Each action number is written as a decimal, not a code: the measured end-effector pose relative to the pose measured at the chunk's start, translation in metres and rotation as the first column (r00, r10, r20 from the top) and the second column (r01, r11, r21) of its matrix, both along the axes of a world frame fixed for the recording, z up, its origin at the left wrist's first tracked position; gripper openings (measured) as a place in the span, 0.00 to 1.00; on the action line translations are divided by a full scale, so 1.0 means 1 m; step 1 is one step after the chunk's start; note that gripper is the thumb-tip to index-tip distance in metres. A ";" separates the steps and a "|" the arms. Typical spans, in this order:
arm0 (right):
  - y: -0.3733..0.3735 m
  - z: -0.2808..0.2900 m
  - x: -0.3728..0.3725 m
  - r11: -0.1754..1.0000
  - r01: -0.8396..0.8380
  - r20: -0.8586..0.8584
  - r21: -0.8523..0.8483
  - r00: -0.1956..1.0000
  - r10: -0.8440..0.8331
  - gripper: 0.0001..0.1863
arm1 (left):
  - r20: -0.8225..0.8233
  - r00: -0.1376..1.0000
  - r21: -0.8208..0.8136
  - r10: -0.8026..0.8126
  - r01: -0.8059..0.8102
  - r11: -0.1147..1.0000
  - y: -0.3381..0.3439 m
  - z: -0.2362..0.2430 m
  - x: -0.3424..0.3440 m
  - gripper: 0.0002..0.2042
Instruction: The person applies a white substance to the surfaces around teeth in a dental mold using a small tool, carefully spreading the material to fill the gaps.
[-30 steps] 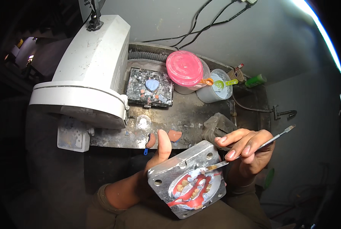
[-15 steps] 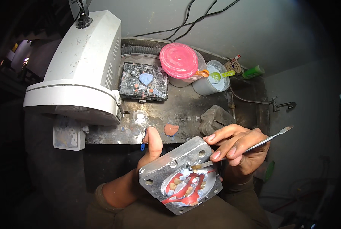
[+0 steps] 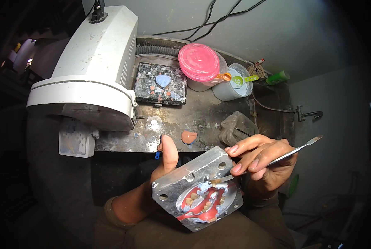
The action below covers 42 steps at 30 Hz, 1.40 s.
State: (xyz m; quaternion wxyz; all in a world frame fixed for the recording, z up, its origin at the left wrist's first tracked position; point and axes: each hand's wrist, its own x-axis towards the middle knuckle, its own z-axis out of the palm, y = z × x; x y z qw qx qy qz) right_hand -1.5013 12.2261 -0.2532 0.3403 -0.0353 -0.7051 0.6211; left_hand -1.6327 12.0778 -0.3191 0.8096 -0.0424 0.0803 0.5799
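Note:
A grey metal dental flask half (image 3: 172, 185) is tilted over my lap. Set into its middle are pale blue plaster, red wax (image 3: 212, 212) and several yellowish teeth (image 3: 190, 200). My left hand (image 3: 167, 159) grips the flask from its left side, thumb raised, other fingers hidden behind it. A thin double-ended metal spatula (image 3: 286, 155) is pinched in my right hand (image 3: 265, 162). One flat end of the spatula touches the flask near the upper rim of the plaster; the other points up to the right. Beside my left thumb shows a small blue handle (image 3: 157, 155).
On the stained metal bench (image 3: 202, 107) sit a pink-lidded tub (image 3: 199, 62), a powder tub (image 3: 231, 92) with a green scoop (image 3: 250, 79), a black box (image 3: 146, 85), a brownish-pink piece (image 3: 189, 137) and a clear plastic container (image 3: 231, 132). A large white machine (image 3: 79, 95) stands left, a tap (image 3: 306, 114) right.
Bench things have shifted slightly up and right in view. The spatula's working end has moved slightly right, staying at the plaster's upper rim. Both hands keep their holds.

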 end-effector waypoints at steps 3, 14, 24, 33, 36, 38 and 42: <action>-0.011 0.003 -0.001 0.993 0.060 0.004 -0.102 0.998 -0.060 0.13 | 0.556 0.831 0.298 -0.003 -0.196 0.934 -0.006 -0.029 0.009 0.61; -0.012 -0.001 0.003 0.985 0.027 0.014 0.171 0.999 -0.030 0.13 | 0.540 0.841 0.322 0.037 -0.248 0.914 -0.021 -0.037 0.006 0.60; -0.024 0.038 0.015 0.806 -0.269 0.310 0.527 0.944 0.113 0.19 | 0.432 0.897 0.351 0.099 -0.268 0.897 -0.030 -0.042 0.002 0.66; -0.039 0.025 0.013 0.680 -0.072 0.172 0.730 0.982 -0.081 0.11 | -0.079 0.987 0.077 0.143 -0.137 0.988 -0.033 -0.007 -0.001 0.64; -0.038 0.026 0.017 0.666 -0.049 0.148 0.745 0.985 -0.093 0.12 | -0.080 0.987 0.067 0.137 -0.132 0.989 -0.032 -0.009 0.006 0.64; -0.037 0.030 0.019 0.667 -0.067 0.163 0.742 0.983 -0.082 0.12 | -0.077 0.988 0.044 0.136 -0.133 0.990 -0.029 -0.019 0.013 0.64; -0.031 0.027 0.025 0.672 -0.096 0.162 0.734 0.986 -0.036 0.12 | 0.161 0.965 0.209 0.209 -0.241 0.948 -0.025 -0.017 0.015 0.63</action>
